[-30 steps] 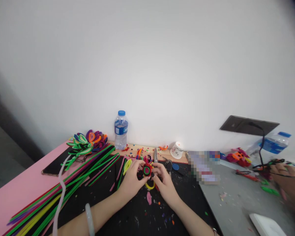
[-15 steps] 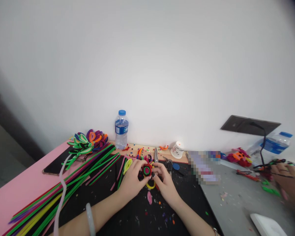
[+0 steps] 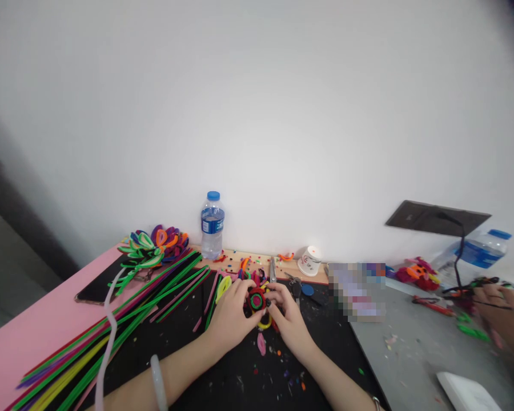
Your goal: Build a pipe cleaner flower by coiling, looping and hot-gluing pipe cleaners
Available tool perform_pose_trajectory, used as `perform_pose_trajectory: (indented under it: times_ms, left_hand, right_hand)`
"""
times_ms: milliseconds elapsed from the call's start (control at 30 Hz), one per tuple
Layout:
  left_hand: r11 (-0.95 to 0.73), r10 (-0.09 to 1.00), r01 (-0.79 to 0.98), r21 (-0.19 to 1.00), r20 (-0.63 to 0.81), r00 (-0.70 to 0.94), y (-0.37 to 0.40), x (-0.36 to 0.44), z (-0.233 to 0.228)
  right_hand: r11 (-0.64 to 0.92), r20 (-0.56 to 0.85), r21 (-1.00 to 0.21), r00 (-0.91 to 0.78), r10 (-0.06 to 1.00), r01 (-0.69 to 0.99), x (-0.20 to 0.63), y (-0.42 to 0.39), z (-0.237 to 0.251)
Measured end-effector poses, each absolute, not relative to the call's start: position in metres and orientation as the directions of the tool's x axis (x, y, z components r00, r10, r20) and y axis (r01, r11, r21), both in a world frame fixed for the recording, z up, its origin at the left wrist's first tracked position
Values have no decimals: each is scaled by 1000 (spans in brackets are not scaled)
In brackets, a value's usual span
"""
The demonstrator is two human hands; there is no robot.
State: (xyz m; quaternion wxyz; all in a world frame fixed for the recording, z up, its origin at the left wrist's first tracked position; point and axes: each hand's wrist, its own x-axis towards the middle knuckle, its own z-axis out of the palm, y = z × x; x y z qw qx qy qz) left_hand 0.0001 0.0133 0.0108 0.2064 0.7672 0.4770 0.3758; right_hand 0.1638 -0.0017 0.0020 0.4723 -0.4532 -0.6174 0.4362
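Coils of pipe cleaner make up the small round rosette (image 3: pixel 256 298), red outside, green within, a pink centre, which sits between the two hands just above the black tabletop (image 3: pixel 240 377). Left hand (image 3: pixel 230 315) closes on the rosette from its left side, fingers curled round the rim; right hand (image 3: pixel 288 321) pinches it from the right side, dark-nailed fingertips against the edge. A yellow loop (image 3: pixel 263 325) lies just below the rosette, touching or nearly touching the right hand, and a pink scrap (image 3: pixel 261 343) lies further below it. Scissors (image 3: pixel 272 270) lie just behind the rosette, with keys (image 3: pixel 294 285) to the right of them. Left of the rosette, a long bundle of straight pipe cleaners (image 3: pixel 124 325), green, red, purple and yellow, runs diagonally across the tabletop, and a white one (image 3: pixel 107 337) crosses it. Further left behind the rosette rests a pile of bent loops (image 3: pixel 154 245) in green, purple and orange, beside a dark phone (image 3: pixel 96 288) on the pink surface. A water bottle (image 3: pixel 212 225) stands upright behind the rosette near the wall, and a paper cup (image 3: pixel 309 262) lies tipped over to the right of it. Far right of the rosette, another person's hand (image 3: pixel 501 314) works on a grey surface, near a second bottle (image 3: pixel 480 251) lying on its side.
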Motion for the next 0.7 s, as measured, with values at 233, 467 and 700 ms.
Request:
perform_pose_trajectory:
  times_ms: [233, 467, 700]
  left_hand:
    - [-457, 889, 622, 636, 357, 288, 12, 1, 16]
    - [-450, 892, 621, 642, 352, 283, 12, 1, 15]
    - [-442, 896, 621, 647, 344, 279, 11, 2, 17]
  right_hand:
    - [216, 195, -965, -149, 969, 146, 165, -3, 1]
    - [232, 209, -960, -148, 967, 158, 164, -2, 2]
    - [231, 207, -958, -150, 967, 168, 163, -2, 5]
